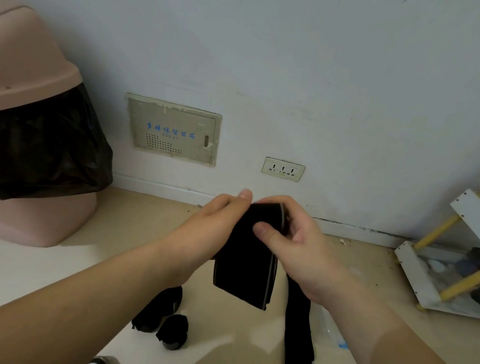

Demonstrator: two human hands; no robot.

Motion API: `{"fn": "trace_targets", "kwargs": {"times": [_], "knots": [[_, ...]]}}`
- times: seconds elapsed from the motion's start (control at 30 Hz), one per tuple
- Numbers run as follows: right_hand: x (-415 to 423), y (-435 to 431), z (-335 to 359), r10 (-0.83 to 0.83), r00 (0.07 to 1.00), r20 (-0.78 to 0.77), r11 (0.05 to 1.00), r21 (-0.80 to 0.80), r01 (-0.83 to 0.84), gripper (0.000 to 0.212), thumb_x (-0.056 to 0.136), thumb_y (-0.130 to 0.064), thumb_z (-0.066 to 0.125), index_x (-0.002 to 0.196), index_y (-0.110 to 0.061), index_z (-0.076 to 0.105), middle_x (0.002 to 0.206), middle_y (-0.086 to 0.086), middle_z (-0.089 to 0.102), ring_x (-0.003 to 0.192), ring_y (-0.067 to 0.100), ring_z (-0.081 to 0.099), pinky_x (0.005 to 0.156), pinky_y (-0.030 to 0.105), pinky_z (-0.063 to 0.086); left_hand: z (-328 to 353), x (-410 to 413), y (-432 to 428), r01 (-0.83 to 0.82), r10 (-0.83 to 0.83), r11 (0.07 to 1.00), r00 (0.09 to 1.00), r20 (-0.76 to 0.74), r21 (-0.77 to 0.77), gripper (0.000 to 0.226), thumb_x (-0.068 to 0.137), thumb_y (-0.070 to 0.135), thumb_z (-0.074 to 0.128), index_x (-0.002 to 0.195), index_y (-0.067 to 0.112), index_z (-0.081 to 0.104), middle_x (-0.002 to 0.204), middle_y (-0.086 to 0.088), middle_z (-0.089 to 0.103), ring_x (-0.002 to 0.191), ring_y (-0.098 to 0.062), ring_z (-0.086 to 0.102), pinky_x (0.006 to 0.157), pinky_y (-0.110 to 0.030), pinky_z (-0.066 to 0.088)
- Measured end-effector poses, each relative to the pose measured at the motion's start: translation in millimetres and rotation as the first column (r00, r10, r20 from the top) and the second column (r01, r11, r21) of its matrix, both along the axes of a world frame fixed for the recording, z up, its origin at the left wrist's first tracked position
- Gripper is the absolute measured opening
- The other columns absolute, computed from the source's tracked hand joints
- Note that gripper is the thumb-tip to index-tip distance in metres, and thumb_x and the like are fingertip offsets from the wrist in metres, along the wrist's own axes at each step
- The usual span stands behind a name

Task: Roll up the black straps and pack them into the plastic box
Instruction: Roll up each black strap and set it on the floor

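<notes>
Where the white wall (pixel 302 70) meets the floor, a cream wall panel (pixel 171 129) carries blue characters, 多媒体智能箱. The small line under them looks like FZY-L1 but is too soft to be sure of. A grid of small holes sits at its lower middle and a latch at its right edge. To its right is a socket plate (pixel 282 169) with three outlets in a row. The floor (pixel 111 228) is pale beige and smooth, with a white skirting board and dark specks and crumbs near the right corner. At left stands a pink bin (pixel 23 73), its black bag (pixel 37 144) spilling out from under the lid. At right is a white rack (pixel 412 266) with yellow rods. The black strap (pixel 243 258) is held up in mid-air at centre, well above the floor. It is broad and matte with a thin pale edge stripe, folded over at the top so two layers hang. The left hand (pixel 214 226) grips its left side, thumb tip showing above the fold. The right hand (pixel 300 240) holds the fold, thumb pressed on the front face and fingers curled behind. A long black length (pixel 299 334) drops beneath the right wrist toward the floor. Two rolled straps (pixel 159 309) lie on the floor below the left forearm, close together. Clear plastic (pixel 333 328) with a blue spot shows just beside the right forearm.
</notes>
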State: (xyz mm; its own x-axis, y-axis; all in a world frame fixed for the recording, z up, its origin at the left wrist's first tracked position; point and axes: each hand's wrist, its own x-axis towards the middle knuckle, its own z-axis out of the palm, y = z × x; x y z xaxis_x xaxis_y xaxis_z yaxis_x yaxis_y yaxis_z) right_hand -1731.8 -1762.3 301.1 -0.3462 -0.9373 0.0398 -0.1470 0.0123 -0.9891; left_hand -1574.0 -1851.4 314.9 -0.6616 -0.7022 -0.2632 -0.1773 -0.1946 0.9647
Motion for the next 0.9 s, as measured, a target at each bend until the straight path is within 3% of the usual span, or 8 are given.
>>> {"fn": "trace_targets", "kwargs": {"times": [0.07,0.13,0.23,0.37,0.43,0.53,0.73,0.9], "knots": [[5.3,1.2,2.3,0.018,0.995,-0.094,1.000,-0.024,-0.020,0.044,0.095,0.006,0.070,0.108,-0.036,0.071,0.108,0.005,0.073,0.100,0.011,0.071,0.085,0.025,0.057,-0.8,-0.9,-1.1,-0.011,0.010,0.997,1.000,0.012,0.077,0.053,0.094,0.073,0.054,0.120,0.030,0.070,0.115,-0.002,0.079,0.108,-0.022,0.076,0.100,-0.048,0.059],[6.6,1.2,1.9,0.008,0.994,-0.112,0.998,-0.063,-0.015,0.050,0.091,0.008,0.073,0.104,-0.040,0.072,0.109,0.003,0.073,0.101,0.010,0.070,0.087,0.024,0.056,-0.7,-1.5,-0.8,-0.038,0.041,0.993,0.999,-0.023,0.112,0.050,0.098,0.064,0.059,0.121,0.021,0.071,0.112,-0.007,0.080,0.105,-0.025,0.078,0.100,-0.050,0.060],[6.0,0.1,3.1,0.024,1.000,0.020,0.998,-0.062,-0.023,0.046,0.082,0.001,0.078,0.114,-0.031,0.072,0.113,0.002,0.073,0.106,0.016,0.071,0.091,0.030,0.058,-0.8,-3.4,-0.5,-0.133,0.137,0.990,0.986,-0.092,0.046,0.038,0.098,0.053,0.065,0.115,0.019,0.071,0.104,-0.007,0.079,0.100,-0.027,0.078,0.097,-0.051,0.062],[7.9,-1.2,11.4,0.057,0.941,0.333,0.997,0.034,-0.072,0.041,0.089,-0.033,0.076,0.127,-0.019,0.068,0.126,0.009,0.074,0.115,0.024,0.074,0.094,0.041,0.060,2.6,-3.2,2.9,-0.201,0.180,0.970,0.972,-0.154,-0.136,0.016,0.099,0.039,0.070,0.109,0.027,0.068,0.099,0.000,0.077,0.098,-0.024,0.077,0.084,-0.045,0.066],[10.6,-4.2,8.5,0.004,0.955,0.296,0.993,0.111,-0.039,0.046,0.097,-0.056,0.064,0.127,-0.022,0.067,0.129,0.007,0.074,0.120,0.022,0.072,0.106,0.048,0.056,4.4,-1.8,7.0,-0.206,0.172,0.963,0.966,-0.194,-0.172,0.012,0.098,0.035,0.073,0.108,0.029,0.068,0.098,0.003,0.076,0.096,-0.021,0.077,0.081,-0.046,0.067],[12.7,-7.8,0.7,-0.042,0.974,0.222,0.981,0.196,-0.003,0.058,0.088,-0.076,0.053,0.124,-0.032,0.065,0.125,-0.001,0.076,0.119,0.018,0.073,0.110,0.049,0.052,3.5,-0.3,11.5,-0.187,0.155,0.969,0.969,-0.194,-0.163,0.014,0.098,0.040,0.070,0.109,0.031,0.068,0.099,0.004,0.076,0.096,-0.019,0.077,0.083,-0.047,0.067],[8.1,-4.4,-4.7,0.031,0.984,0.174,0.956,0.283,-0.080,0.071,0.082,-0.091,0.043,0.130,-0.041,0.060,0.126,-0.004,0.076,0.121,0.018,0.072,0.113,0.051,0.047,0.4,1.5,19.4,-0.100,0.080,0.969,0.992,-0.098,-0.226,0.023,0.107,0.052,0.046,0.113,0.031,0.056,0.098,0.008,0.069,0.081,0.002,0.069,0.069,-0.023,0.056],[6.2,-3.3,-8.9,0.036,0.968,0.248,0.934,0.337,-0.121,0.086,0.079,-0.099,0.037,0.143,-0.045,0.056,0.137,-0.009,0.072,0.128,0.016,0.068,0.116,0.046,0.044,-1.4,0.7,16.2,-0.054,0.051,0.939,0.999,-0.017,-0.339,0.013,0.109,0.042,0.049,0.114,0.032,0.055,0.099,0.011,0.067,0.080,0.007,0.066,0.062,-0.012,0.051]]}}
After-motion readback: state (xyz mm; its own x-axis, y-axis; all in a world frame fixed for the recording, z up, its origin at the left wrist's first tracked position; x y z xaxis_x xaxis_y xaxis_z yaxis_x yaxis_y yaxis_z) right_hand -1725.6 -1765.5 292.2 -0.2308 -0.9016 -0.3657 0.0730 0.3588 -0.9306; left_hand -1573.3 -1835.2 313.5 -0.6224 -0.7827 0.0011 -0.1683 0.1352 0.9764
